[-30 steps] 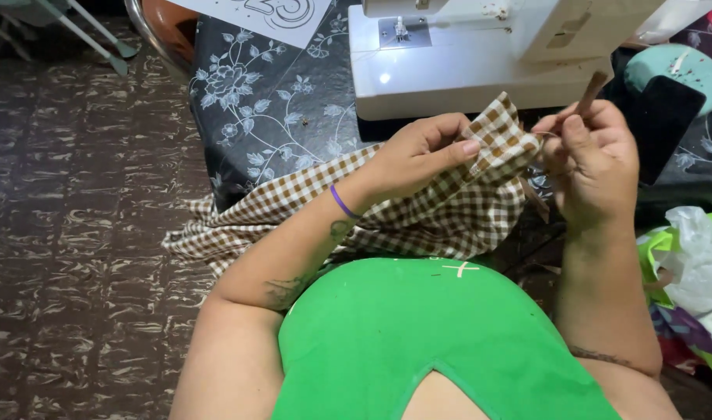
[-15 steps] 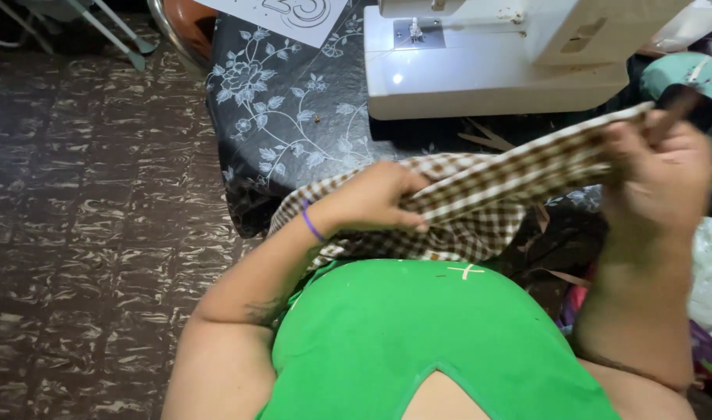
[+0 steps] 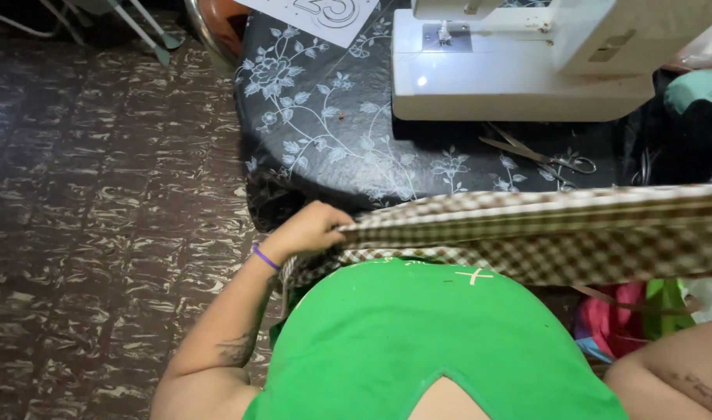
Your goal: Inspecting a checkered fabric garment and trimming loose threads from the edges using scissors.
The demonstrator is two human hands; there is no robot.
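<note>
matt checked cloth (image 3: 543, 233), glossy plastic sewing machine (image 3: 527, 70)

Left hand (image 3: 313, 229) pinching taut checked fabric (image 3: 543, 233) before sewing machine (image 3: 519, 70)

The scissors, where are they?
In the head view, the metal scissors lie on the black flowered tablecloth, right of centre, just in front of the white sewing machine.

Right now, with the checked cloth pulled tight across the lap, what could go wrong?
The left hand pinches only one end of the checked cloth; it might slip free. The right hand is out of view, so its hold cannot be judged. Scissors lie loose beside the sewing machine; a swinging cloth edge could perhaps drag them.
</note>
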